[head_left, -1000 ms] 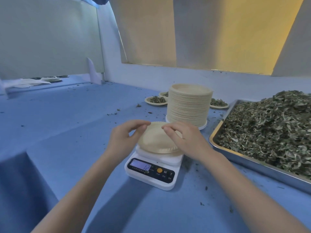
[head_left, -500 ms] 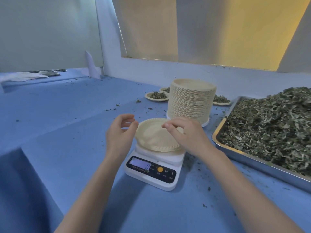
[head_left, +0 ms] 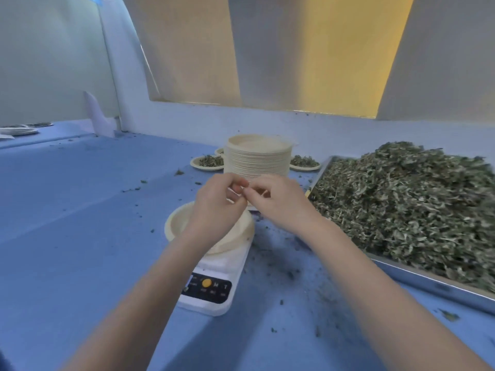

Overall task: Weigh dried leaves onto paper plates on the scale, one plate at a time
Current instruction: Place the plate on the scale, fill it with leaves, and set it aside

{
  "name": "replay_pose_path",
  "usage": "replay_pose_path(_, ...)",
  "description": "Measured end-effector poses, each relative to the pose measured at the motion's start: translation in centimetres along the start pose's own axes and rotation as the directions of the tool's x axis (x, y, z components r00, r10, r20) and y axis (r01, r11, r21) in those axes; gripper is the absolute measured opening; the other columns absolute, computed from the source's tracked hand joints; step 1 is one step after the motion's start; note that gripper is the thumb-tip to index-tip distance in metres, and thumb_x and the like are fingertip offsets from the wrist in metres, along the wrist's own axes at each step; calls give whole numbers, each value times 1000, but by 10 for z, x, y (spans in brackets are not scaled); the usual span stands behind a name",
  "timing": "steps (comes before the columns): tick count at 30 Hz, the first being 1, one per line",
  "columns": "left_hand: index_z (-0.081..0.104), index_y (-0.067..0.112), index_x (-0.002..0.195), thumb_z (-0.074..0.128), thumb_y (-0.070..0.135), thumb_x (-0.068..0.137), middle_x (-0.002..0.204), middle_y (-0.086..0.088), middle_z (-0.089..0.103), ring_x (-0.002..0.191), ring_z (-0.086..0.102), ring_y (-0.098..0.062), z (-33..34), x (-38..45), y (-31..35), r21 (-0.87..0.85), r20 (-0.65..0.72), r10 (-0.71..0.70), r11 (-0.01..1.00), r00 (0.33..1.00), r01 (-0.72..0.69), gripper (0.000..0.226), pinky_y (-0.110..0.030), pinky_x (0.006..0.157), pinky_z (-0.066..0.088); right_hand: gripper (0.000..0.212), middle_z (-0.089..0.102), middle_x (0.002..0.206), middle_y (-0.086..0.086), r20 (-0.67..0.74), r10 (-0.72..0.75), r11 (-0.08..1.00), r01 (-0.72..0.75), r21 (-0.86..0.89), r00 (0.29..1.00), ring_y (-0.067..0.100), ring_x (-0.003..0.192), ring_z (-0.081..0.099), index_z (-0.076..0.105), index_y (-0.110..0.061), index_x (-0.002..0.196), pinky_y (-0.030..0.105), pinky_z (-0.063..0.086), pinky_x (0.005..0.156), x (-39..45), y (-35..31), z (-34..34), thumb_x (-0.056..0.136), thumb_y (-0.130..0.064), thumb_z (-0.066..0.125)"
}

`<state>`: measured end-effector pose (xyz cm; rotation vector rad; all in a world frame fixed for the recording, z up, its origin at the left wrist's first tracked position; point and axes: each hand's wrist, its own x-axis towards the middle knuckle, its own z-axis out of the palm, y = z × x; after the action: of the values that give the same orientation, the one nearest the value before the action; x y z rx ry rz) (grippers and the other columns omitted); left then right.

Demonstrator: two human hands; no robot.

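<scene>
An empty paper plate (head_left: 174, 223) sits on the white digital scale (head_left: 211, 290) in the middle of the blue table. Just above the plate's far side, my left hand (head_left: 217, 207) and my right hand (head_left: 278, 204) meet fingertip to fingertip, all fingers curled. I see nothing plainly held between them. My left forearm hides the scale's display. A metal tray (head_left: 428, 282) heaped with dried leaves (head_left: 415, 204) lies to the right. A tall stack of paper plates (head_left: 257, 159) stands right behind my hands.
Small plates with leaves (head_left: 207, 162) (head_left: 304, 162) flank the stack at the back. More plates (head_left: 18, 128) rest on the far left ledge. Leaf crumbs are scattered over the blue cloth around the scale.
Both hands let go of the plate's rim and rose above it, coming together with curled fingers. The plate stays on the scale. The camera moved closer.
</scene>
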<state>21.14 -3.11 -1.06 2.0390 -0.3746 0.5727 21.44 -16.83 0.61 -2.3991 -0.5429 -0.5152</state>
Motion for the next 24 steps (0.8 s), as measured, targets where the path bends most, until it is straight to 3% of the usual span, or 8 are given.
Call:
replay_pose_path(2, 64, 22, 94, 60, 10, 82, 92, 4, 59, 73, 57, -4, 25, 5, 13, -19, 73, 16, 1000, 997, -15, 17, -7, 63, 42, 25, 66, 88, 1, 0, 67, 996, -67, -62, 998, 15, 83, 57, 72, -13, 87, 29, 42, 75, -10, 18, -20, 93, -28, 53)
replay_pose_path(5, 66, 18, 99, 61, 10, 80, 93, 2, 59, 75, 56, -9, 68, 9, 33, -2, 170, 54, 999, 984, -54, 21, -17, 67, 41, 20, 61, 72, -9, -4, 162, 978, -161, -132, 987, 12, 74, 55, 67, -24, 77, 22, 41, 64, -28, 50, -51, 92, -29, 55)
replay_pose_path(8, 61, 12, 113, 58, 6, 83, 101, -5, 60, 91, 56, -18, 113, 16, 43, 71, 322, 47, 995, 946, -74, 31, -16, 65, 33, 16, 65, 82, -6, 48, 296, 925, -273, -265, 954, 14, 81, 59, 68, -22, 97, 26, 45, 68, -41, 87, -74, 89, -29, 57)
replay_pose_path(11, 52, 3, 118, 53, 5, 86, 112, -15, 54, 105, 51, -28, 150, 28, 43, 248, 521, -12, 959, 854, -138, 32, -24, 74, 36, 46, 63, 107, 6, 155, 445, 838, -349, -420, 882, 22, 99, 60, 52, -18, 128, 30, 49, 81, -45, 121, -84, 85, -28, 62)
replay_pose_path(13, 51, 1, 118, 53, 9, 89, 117, -16, 53, 108, 50, -29, 166, 36, 40, 387, 615, -75, 896, 785, -218, 30, -26, 78, 40, 64, 55, 122, 11, 207, 514, 779, -352, -518, 833, 28, 110, 55, 43, -13, 136, 34, 47, 89, -42, 141, -83, 80, -31, 68)
replay_pose_path(17, 39, 2, 126, 58, 11, 85, 124, -20, 47, 111, 48, -34, 186, 51, 33, 517, 665, -212, 822, 716, -237, 46, -34, 83, 42, 68, 52, 122, 14, 267, 565, 759, -365, -540, 780, 29, 104, 56, 49, -10, 125, 38, 51, 89, -31, 165, -73, 68, -34, 77)
replay_pose_path(21, 20, 2, 143, 71, 9, 74, 127, -17, 52, 109, 53, -31, 196, 63, 37, 516, 700, -281, 834, 657, -193, 86, -35, 80, 48, 68, 40, 119, 11, 304, 571, 759, -349, -550, 762, 29, 99, 55, 48, -10, 123, 30, 48, 79, -21, 170, -65, 68, -36, 78)
replay_pose_path(24, 46, 3, 125, 75, 7, 69, 115, -16, 63, 91, 61, -26, 195, 65, 37, 460, 731, -275, 875, 625, -154, 63, -33, 71, 51, 53, 40, 108, 7, 343, 524, 798, -308, -518, 780, 24, 87, 53, 52, -14, 113, 26, 41, 67, -20, 170, -66, 69, -31, 76)
